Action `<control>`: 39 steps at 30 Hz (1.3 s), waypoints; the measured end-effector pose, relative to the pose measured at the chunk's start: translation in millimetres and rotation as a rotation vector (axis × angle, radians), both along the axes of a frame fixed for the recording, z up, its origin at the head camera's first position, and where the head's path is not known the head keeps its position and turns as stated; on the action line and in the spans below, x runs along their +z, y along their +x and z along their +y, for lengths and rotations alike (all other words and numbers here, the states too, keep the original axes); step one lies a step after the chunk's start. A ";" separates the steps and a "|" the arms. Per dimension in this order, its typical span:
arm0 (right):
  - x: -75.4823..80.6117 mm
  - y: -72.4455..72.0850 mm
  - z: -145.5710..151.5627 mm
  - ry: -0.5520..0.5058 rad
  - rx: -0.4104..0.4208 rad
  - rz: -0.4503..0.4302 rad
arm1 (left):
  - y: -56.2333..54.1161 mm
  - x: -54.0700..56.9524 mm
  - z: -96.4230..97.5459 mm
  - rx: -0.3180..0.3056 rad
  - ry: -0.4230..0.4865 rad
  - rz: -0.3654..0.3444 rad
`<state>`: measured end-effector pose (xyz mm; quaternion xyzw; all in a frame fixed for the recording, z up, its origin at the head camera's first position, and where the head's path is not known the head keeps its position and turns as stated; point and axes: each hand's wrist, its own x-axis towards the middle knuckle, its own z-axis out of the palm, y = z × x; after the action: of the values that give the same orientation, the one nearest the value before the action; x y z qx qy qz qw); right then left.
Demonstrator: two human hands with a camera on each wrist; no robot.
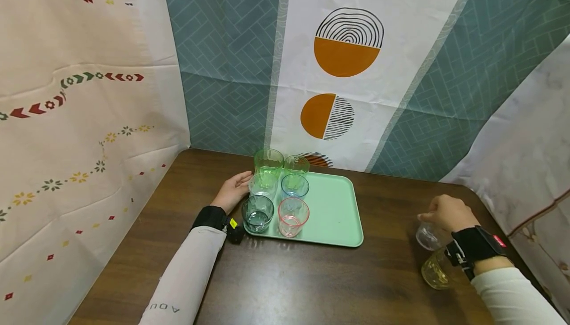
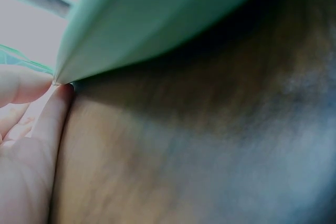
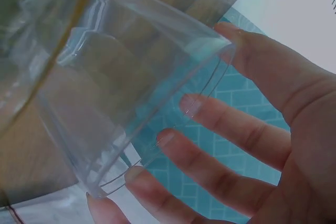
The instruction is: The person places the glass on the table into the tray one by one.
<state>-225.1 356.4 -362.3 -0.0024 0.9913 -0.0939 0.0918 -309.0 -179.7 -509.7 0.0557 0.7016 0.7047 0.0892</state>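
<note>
At the left edge of the mint-green tray (image 1: 334, 211), my left hand (image 1: 232, 192) pinches the rim; the left wrist view shows thumb and finger meeting at the tray's edge (image 2: 131, 30). Several glasses stand in two columns on the tray's left half: two green glasses (image 1: 268, 159) at the back, a clear one (image 1: 262, 186) and a blue-rimmed one (image 1: 295, 186) in the middle, a dark grey one (image 1: 258, 213) and a pink-rimmed one (image 1: 293, 216) in front. Over at the right, my right hand (image 1: 451, 212) holds a clear glass (image 3: 136, 77) from above, fingertips spread around its rim.
A yellowish glass (image 1: 435, 270) stands on the brown table (image 1: 338, 285), just in front of the clear glass and beside the right wrist. Patterned cloths (image 1: 222, 68) hang along the table's back and sides.
</note>
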 end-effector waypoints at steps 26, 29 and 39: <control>6.0 -31.0 -54.1 0.024 0.081 0.136 | 4.2 -3.5 0.6 0.028 -0.060 0.006; 2.7 -34.6 -57.7 0.018 0.088 0.167 | 3.4 -3.9 0.3 0.026 -0.065 0.006; 3.8 -46.8 -73.2 -0.023 0.091 0.213 | 2.2 1.4 2.0 0.020 -0.049 0.004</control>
<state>-271.9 283.2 -358.5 -0.0584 0.9932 -0.1001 -0.0101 -306.8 -177.7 -508.3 0.0478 0.7192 0.6883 0.0819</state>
